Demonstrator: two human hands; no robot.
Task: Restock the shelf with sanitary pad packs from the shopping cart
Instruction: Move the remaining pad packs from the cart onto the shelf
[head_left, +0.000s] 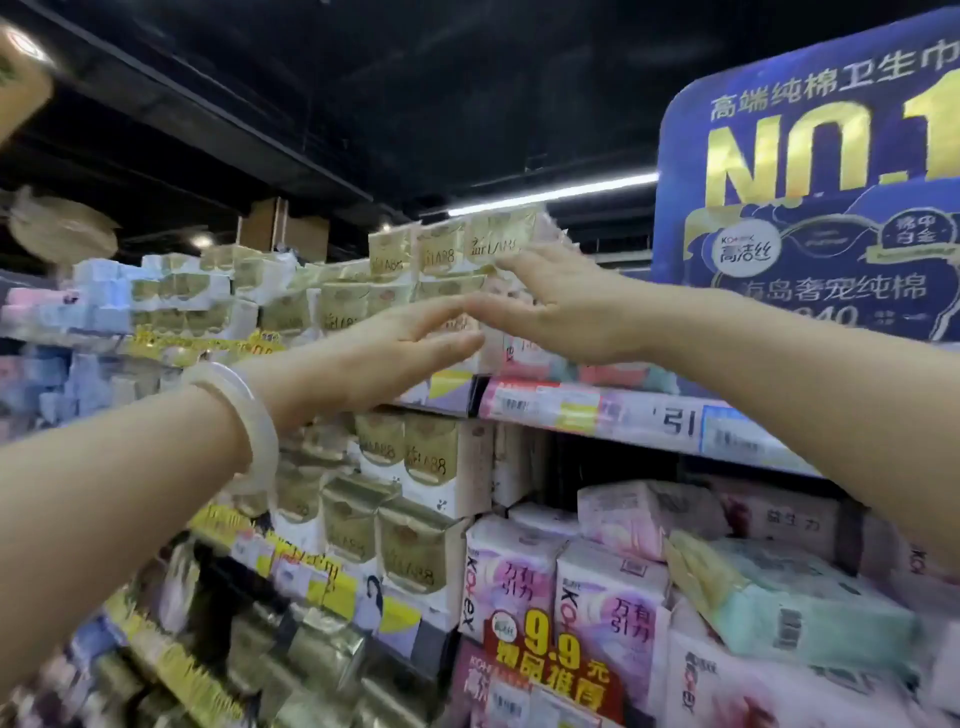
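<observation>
Sanitary pad packs in gold-and-white wrappers stood in a row on top of the upper shelf, stacked over more of the same kind. Both bare arms reached up toward that row. The left hand, with a pale translucent bangle on its wrist, had its fingers straight and close together, their tips near the stacked packs and meeting the right hand's thumb; whether they touched a pack could not be told through the blur. The right hand lay flat with fingers extended and slightly spread, its fingertips against the front of the top gold pack. Neither hand gripped anything. A tall blue display board with gold lettering rose just right of the row. Pink and mint-green packs filled the lower shelf below the right arm.
</observation>
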